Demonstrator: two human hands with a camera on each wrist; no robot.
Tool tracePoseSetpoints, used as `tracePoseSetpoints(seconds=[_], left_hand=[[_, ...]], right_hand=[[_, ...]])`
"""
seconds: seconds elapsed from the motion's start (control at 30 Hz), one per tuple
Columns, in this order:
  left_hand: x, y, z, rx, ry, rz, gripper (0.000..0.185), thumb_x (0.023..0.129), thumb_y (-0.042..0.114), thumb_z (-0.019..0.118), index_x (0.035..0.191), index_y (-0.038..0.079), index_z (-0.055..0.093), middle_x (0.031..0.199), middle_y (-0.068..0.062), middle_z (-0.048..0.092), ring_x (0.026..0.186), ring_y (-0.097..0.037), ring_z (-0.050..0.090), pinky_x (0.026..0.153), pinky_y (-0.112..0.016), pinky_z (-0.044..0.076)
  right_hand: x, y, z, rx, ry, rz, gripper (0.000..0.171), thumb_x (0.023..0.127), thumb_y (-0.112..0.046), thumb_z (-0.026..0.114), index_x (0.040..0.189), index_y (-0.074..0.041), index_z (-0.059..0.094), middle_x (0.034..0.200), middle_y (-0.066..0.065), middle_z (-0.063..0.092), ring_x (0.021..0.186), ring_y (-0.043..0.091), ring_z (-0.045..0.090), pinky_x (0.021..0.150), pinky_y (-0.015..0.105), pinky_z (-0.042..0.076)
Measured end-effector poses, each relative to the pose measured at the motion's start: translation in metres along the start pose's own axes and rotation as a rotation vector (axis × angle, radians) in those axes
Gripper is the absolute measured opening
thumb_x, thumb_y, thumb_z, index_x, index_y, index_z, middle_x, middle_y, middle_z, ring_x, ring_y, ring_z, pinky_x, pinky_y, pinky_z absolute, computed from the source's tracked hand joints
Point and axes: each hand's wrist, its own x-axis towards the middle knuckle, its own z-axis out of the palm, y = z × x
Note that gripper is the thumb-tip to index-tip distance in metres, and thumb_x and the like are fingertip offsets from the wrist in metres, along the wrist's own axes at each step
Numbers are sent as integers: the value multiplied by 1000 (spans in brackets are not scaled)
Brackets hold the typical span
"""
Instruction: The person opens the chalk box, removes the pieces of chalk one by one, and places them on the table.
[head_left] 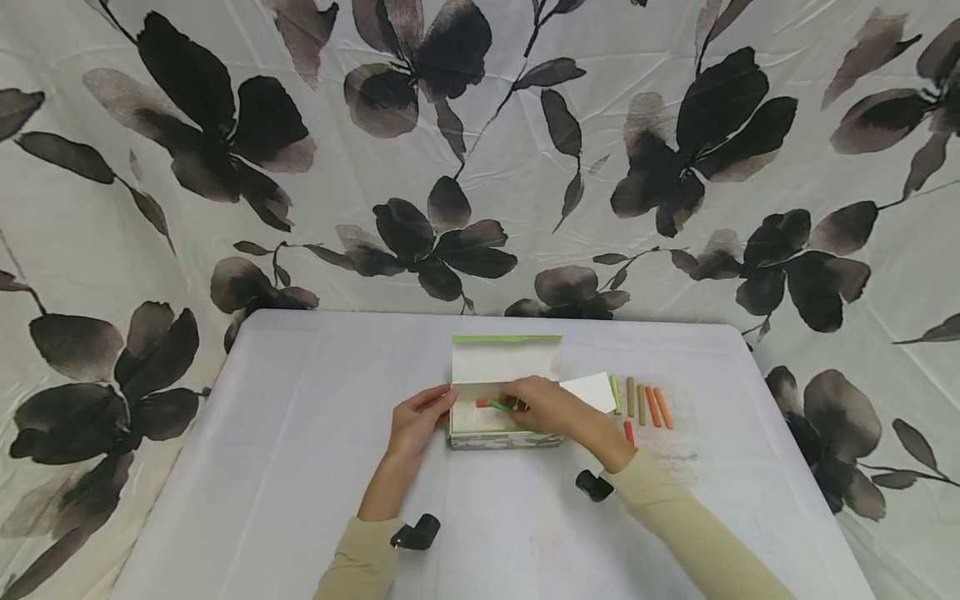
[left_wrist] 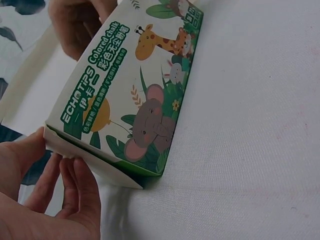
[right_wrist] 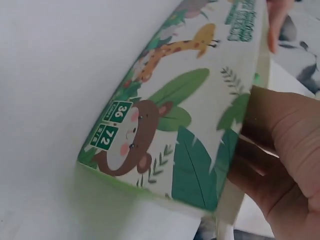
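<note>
An open box of colored chalk stands on the table, its lid raised at the back. At the box's left end, my left hand grips the side, and in the left wrist view its thumb and fingers pinch the white end flap. My right hand reaches over the right end into the box and holds a green chalk stick. Beside it, inside the box, lies a red chalk stick. The box wall hides the right fingertips in the right wrist view.
Right of the box, a white flap sticks out. Beyond it lie a light green stick, olive sticks and orange sticks in a row, with a red stick nearer. Patterned cloth hangs behind the table.
</note>
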Motion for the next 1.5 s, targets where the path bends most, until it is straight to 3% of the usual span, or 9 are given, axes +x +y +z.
tracePoseSetpoints(seconds=[0.2,0.7,0.97,1.5], left_hand=[[3,0,-2,22,8,-9,41,92,18,80,125,-5,69,105,-9,74,88,-12,66,72,-18,55],[8,-2,-2,41,14,-28,40,92,18,81,125,-1,70,104,-6,74,88,-11,65,72,-18,54],[9,-2,-2,49,10,-33,41,92,19,80,126,-1,70,107,-8,73,86,-9,64,72,-18,53],[6,-4,0,42,18,-34,40,92,17,80,126,-1,70,109,-8,74,88,-9,64,72,-18,54]], right_hand=[[-15,10,-14,223,100,-17,18,93,4,71,111,6,70,97,12,73,88,18,69,79,27,59],[-50,28,-36,410,256,91,25,91,-10,79,112,2,72,96,5,73,86,17,71,79,29,59],[-73,36,-50,565,295,179,30,92,-8,79,118,2,70,102,11,73,91,19,71,79,25,59],[-119,52,-64,616,348,370,40,96,-21,76,127,1,65,113,16,73,99,15,73,83,31,59]])
